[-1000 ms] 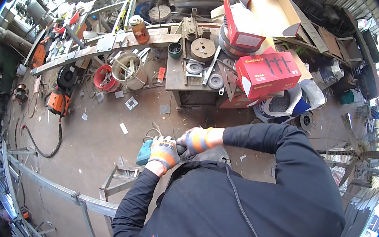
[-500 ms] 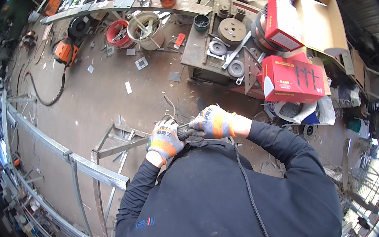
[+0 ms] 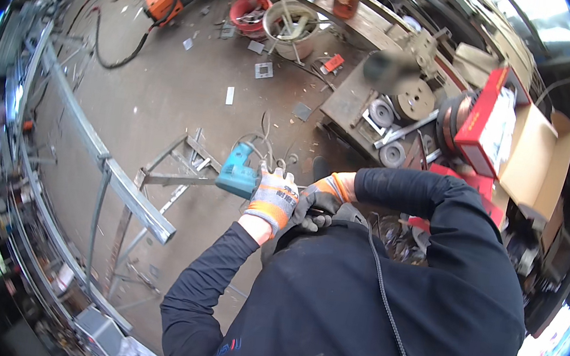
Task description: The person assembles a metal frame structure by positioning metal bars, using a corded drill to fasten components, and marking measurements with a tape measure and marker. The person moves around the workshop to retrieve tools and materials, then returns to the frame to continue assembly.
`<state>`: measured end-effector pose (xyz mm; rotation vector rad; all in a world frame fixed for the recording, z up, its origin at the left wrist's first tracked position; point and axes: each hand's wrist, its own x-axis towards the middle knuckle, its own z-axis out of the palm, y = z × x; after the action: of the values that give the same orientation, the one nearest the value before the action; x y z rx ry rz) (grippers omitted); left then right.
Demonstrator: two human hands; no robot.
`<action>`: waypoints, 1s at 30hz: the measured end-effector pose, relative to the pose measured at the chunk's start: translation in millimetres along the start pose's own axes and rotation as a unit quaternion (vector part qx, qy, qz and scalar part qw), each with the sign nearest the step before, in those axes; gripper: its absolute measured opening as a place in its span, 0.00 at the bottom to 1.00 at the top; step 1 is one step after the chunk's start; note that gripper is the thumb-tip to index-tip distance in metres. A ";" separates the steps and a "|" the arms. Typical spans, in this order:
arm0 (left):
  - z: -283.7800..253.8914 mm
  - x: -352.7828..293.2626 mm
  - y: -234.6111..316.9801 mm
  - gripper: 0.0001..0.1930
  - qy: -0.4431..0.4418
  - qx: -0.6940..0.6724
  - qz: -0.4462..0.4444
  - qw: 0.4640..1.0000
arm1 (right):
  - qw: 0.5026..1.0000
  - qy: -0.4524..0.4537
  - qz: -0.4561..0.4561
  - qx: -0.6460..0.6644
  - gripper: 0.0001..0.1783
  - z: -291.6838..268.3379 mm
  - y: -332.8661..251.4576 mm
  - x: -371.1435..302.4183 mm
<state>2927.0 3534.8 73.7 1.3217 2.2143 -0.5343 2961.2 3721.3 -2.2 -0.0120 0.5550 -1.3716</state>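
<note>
Your left hand [image 3: 275, 197], gloved in grey and orange, closes over the right end of a teal power tool [image 3: 237, 173] at mid-frame, the tool's body now exposed after being mostly hidden half a second ago. Your right hand [image 3: 323, 200] curls close beside it; whether it grips anything cannot be told. The tool appears to have turned, with the handwork apparently still at that end. The table [image 3: 342, 107] has shifted toward the upper right.

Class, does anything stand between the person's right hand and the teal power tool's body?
Yes: the left hand, in its grey-and-orange glove, sits between the right hand and the teal power tool's body.
</note>
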 end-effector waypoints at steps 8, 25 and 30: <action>-18.8 7.8 -53.2 0.23 -0.098 -0.262 -0.202 0.939 | 0.474 0.450 -0.066 -0.754 0.19 19.2 -71.6 8.7; 25.3 -19.8 -7.2 0.25 -0.040 -0.332 -0.232 0.913 | 0.742 0.419 -0.150 -0.502 0.32 34.4 -46.2 -31.3; 38.3 -23.8 -1.0 0.29 -0.007 -0.337 -0.226 0.914 | 0.727 0.336 -0.305 -0.515 0.17 -1.3 -25.7 -71.0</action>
<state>2944.1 3496.3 57.5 0.4503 2.3724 0.0904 2930.6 3781.8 31.1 -0.6828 2.0381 -1.4934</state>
